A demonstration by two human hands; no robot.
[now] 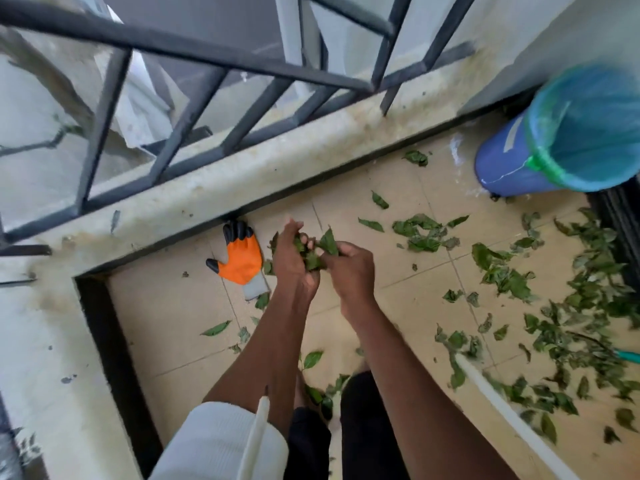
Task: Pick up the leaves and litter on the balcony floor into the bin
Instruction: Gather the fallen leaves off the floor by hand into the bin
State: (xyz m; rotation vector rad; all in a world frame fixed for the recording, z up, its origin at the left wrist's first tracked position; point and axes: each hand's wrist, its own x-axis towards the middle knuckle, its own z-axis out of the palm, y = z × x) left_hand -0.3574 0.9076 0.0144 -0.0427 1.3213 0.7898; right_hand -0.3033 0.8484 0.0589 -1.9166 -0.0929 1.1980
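Green leaves (509,275) lie scattered over the beige tiled balcony floor, thickest at the right. Above the floor's middle, my left hand (291,261) cups a bunch of leaves (313,249). My right hand (349,268) meets it from the right, its fingers pinching into the same bunch. A blue bin (512,168) lined with a teal bag (595,126) stands at the far right corner, tilted in this view and apart from both hands.
An orange and black work glove (240,259) lies on the floor just left of my hands, beside the low concrete curb (242,178). A dark metal railing (194,109) rises from that curb. A white stick (512,417) slants across the lower right, and a dark grille (620,223) stands behind the bin.
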